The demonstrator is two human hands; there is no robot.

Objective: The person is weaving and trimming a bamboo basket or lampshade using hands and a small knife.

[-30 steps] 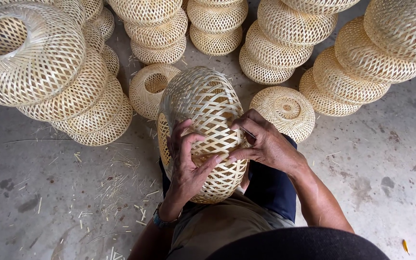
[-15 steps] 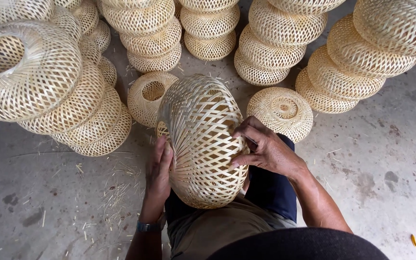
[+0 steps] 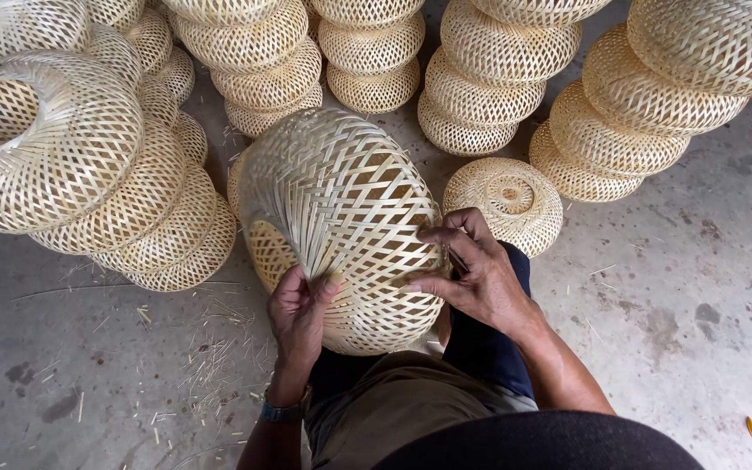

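Head view: we see both hands on a pale, open-weave bamboo lampshade (image 3: 341,226), barrel-shaped, resting on the person's lap near the bottom centre and tilted up toward the far side. Left hand (image 3: 298,309) sits at the shade's near-left edge: fingers curled together, thumb on top, pinching the weave strips at the rim. A dark wristband (image 3: 282,409) shows on that wrist. Right hand (image 3: 472,270) is on the shade's right flank: fingers (image 3: 446,235) slightly spread and bent, tips pressing the lattice, thumb hooked underneath at the near side. Both hands are closed on the shade, none free.

A small round woven bamboo basket (image 3: 506,200) lies on the floor just right of the shade, touching or nearly so; we cannot tell which. Stacks of similar woven shades (image 3: 89,165) crowd the left and far sides. Loose bamboo slivers (image 3: 211,348) are scattered on the grey concrete floor (image 3: 698,287) near the left hand.
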